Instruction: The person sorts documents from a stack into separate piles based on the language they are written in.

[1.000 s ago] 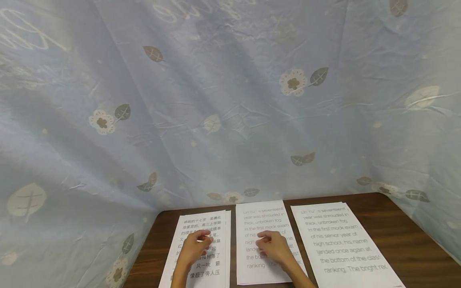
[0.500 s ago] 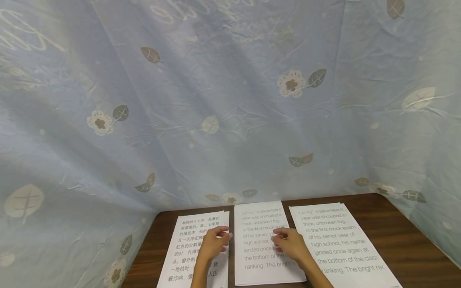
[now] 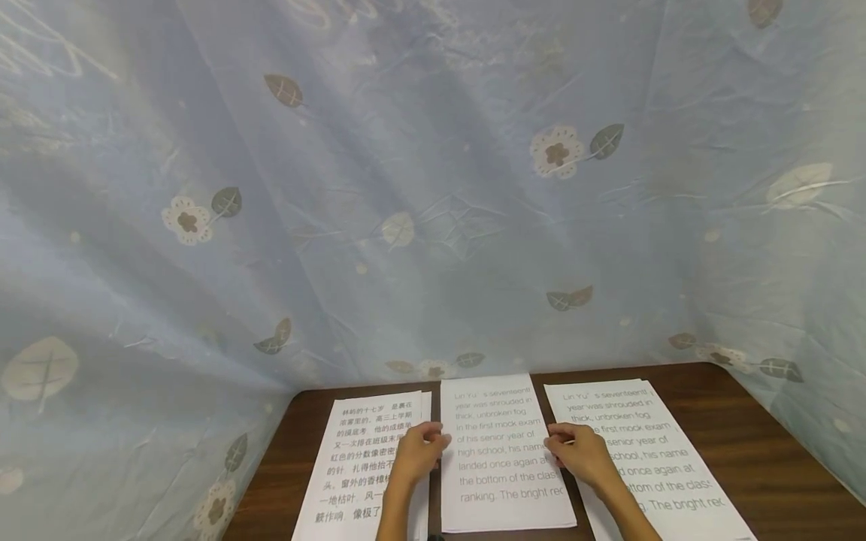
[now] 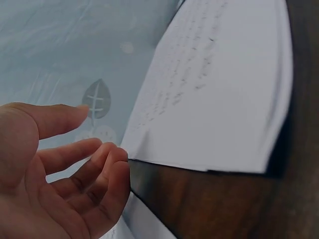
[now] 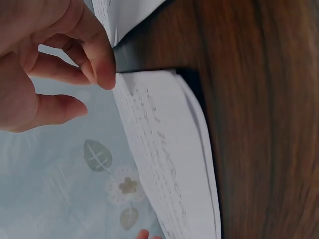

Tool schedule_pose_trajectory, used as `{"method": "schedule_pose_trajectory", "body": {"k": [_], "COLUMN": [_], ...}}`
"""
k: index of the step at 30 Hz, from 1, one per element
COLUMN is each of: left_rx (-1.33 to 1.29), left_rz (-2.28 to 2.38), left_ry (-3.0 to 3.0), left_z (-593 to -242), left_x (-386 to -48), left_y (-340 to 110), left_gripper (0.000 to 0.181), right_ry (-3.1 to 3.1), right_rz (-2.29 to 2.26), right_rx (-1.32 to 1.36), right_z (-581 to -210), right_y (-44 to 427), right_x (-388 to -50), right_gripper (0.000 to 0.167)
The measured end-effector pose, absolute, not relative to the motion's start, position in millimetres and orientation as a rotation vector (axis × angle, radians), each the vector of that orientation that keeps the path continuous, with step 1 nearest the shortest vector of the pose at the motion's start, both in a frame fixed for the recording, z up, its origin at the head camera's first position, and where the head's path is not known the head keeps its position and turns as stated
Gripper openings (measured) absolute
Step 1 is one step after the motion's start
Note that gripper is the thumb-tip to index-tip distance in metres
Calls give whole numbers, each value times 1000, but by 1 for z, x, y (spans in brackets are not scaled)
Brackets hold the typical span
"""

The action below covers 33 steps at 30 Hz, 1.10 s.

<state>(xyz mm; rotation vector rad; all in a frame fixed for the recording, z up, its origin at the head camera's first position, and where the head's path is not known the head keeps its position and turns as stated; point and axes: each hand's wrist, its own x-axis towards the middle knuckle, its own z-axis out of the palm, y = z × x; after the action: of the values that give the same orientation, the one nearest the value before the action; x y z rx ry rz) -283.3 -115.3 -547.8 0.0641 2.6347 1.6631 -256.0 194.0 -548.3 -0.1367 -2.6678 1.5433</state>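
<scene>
Three paper stacks are laid side by side on a dark wooden table (image 3: 778,458), behind which a pale blue cloth (image 3: 487,300) patterned with leaves and flowers is hung. The middle stack (image 3: 504,515) is placed between the two hands, with its English print faced upward and read from the near side. The left hand (image 3: 417,458) is held at the left edge of this stack, and the right hand (image 3: 583,454) at its right edge. Both hands are released: the fingers are loosely bent, the thumbs are kept apart from them, and no sheet is pinched. In each wrist view the fingertips are brought up against the border of the paper; whether it is actually touched cannot be told.

The left stack (image 3: 358,458), printed in Chinese characters, is partly covered by the left hand and forearm; a lower sheet is exposed along its right side. The right stack (image 3: 666,473), printed in English, is partly hidden by the right hand and forearm. Narrow strips of table are left between the stacks. In the right wrist view, layered sheets are seen along the near edge of the middle stack, and fingertips (image 5: 143,234) are shown at the bottom border.
</scene>
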Motion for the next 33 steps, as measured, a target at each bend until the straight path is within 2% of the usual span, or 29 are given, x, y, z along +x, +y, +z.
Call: {"method": "schedule_pose_trajectory", "body": {"k": [18, 33], "left_rx": [41, 21], "left_rz": [1456, 1423], "left_ry": [2814, 2839], "left_z": [-558, -560], "left_x": [-285, -284], "left_y": [-110, -110], "left_gripper": [47, 45], "right_ry": [-2796, -2807], "right_rz": [1307, 1259], "right_rx": [-107, -90], "right_z": [-556, -560], "right_y": [197, 194], "right_x": [-261, -265], "right_gripper": [46, 37]}}
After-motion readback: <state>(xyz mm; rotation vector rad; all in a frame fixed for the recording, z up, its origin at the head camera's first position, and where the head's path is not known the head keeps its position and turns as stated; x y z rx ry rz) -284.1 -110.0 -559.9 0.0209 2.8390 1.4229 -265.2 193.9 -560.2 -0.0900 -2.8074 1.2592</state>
